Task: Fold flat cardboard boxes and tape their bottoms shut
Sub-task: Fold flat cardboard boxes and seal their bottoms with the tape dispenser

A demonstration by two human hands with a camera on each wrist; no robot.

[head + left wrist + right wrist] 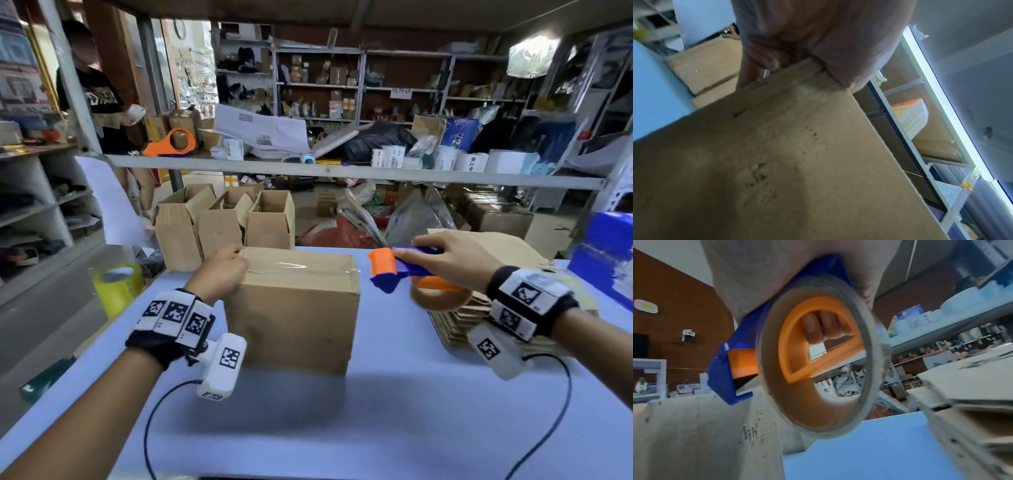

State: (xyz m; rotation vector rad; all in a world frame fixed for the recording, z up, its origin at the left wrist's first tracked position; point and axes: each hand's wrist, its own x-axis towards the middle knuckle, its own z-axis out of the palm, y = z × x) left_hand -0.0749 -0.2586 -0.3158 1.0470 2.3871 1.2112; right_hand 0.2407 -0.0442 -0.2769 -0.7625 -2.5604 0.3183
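Note:
A folded cardboard box [294, 308] stands on the blue table [376, 428], a strip of clear tape running along its top seam. My left hand [222, 270] grips the box's upper left edge; in the left wrist view the thumb and fingers [756, 76] clamp that cardboard edge [797, 113]. My right hand [452, 260] holds an orange and blue tape dispenser [400, 270] in the air just right of the box. In the right wrist view my fingers [824, 327] curl through the dispenser's orange handle [818, 340], inside the tape roll [818, 363].
A stack of flat cardboard blanks [479, 318] lies under my right wrist. Three open boxes [222, 226] stand behind the table at the left. A yellow tape roll [118, 287] sits off the table's left edge. Another person [102, 99] stands far left. A cluttered shelf [342, 168] spans the back.

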